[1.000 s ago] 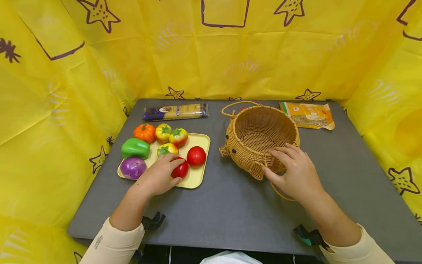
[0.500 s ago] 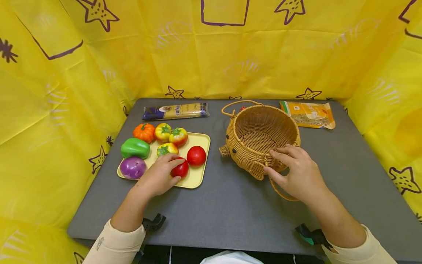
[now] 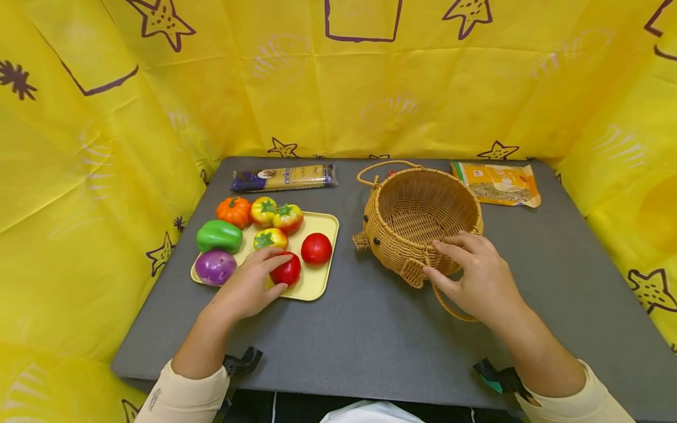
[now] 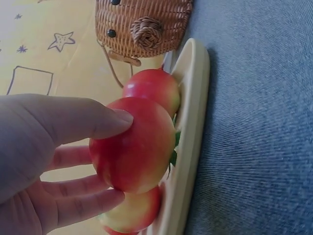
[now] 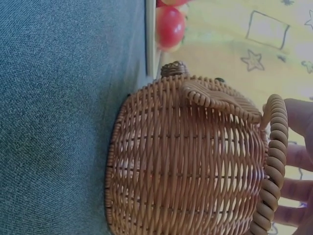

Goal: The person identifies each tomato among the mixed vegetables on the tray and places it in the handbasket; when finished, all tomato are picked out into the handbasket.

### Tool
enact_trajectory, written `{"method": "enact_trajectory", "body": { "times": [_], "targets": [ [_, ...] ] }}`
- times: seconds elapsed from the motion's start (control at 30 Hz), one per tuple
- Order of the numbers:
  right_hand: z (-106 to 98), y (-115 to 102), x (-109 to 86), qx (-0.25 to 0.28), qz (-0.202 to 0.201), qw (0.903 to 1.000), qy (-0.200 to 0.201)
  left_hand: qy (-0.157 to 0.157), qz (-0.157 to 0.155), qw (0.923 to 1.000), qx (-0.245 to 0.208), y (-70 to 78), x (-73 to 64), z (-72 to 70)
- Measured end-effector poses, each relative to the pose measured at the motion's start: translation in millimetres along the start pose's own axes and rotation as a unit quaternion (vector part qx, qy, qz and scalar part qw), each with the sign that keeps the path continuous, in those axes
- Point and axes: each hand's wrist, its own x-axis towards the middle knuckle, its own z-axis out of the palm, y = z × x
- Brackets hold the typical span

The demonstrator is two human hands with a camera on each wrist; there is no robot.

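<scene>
On the pale yellow tray (image 3: pixel 315 291), my left hand (image 3: pixel 247 288) holds a red tomato (image 3: pixel 286 270) near the tray's front edge. In the left wrist view, the thumb lies across the tomato (image 4: pixel 139 152) and the fingertips reach its other side. A second red tomato (image 3: pixel 316 249) sits just to the right of it. My right hand (image 3: pixel 478 276) is spread over the near right rim of a wicker basket (image 3: pixel 394 255) with an animal face. The right wrist view has its fingers (image 5: pixel 298 156) beside the rim, partly hidden by the twisted handle (image 5: pixel 276 161).
Also on the tray are a purple eggplant (image 3: pixel 215 268), a green pepper (image 3: pixel 219 236), an orange pumpkin (image 3: pixel 234 212) and several yellow-red tomatoes (image 3: pixel 288 218). Behind lie a long pasta pack (image 3: pixel 284 178) and an orange food bag (image 3: pixel 497 183). Yellow cloth (image 3: pixel 338 88) encloses the grey table (image 3: pixel 370 341).
My left hand and the red tomato in it have shifted slightly left, away from the second red tomato. My right hand stays at the basket rim.
</scene>
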Motion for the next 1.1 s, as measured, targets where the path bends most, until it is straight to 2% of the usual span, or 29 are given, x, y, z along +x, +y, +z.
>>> {"method": "enact_trajectory", "body": {
  "times": [0.13,0.5,0.8,1.1],
  "targets": [
    [-1,0,-0.1,0.002,0.002,1.0,-0.003,0.002,-0.006,0.9999,-0.015,3.5,-1.0,-5.0],
    [0,-1,1.4,-0.007,0.005,0.9999,-0.006,0.043,0.027,0.9976,-0.048,17.3,16.3,-21.4],
    [2,0,2.2,-0.007,-0.01,0.9999,0.004,0.103,0.07,0.9904,-0.058,39.9,47.6,-35.8],
    [3,2,3.8,-0.003,-0.012,0.9999,0.006,0.108,0.126,0.9828,-0.081,69.4,89.9,-46.4]
  ]
}}
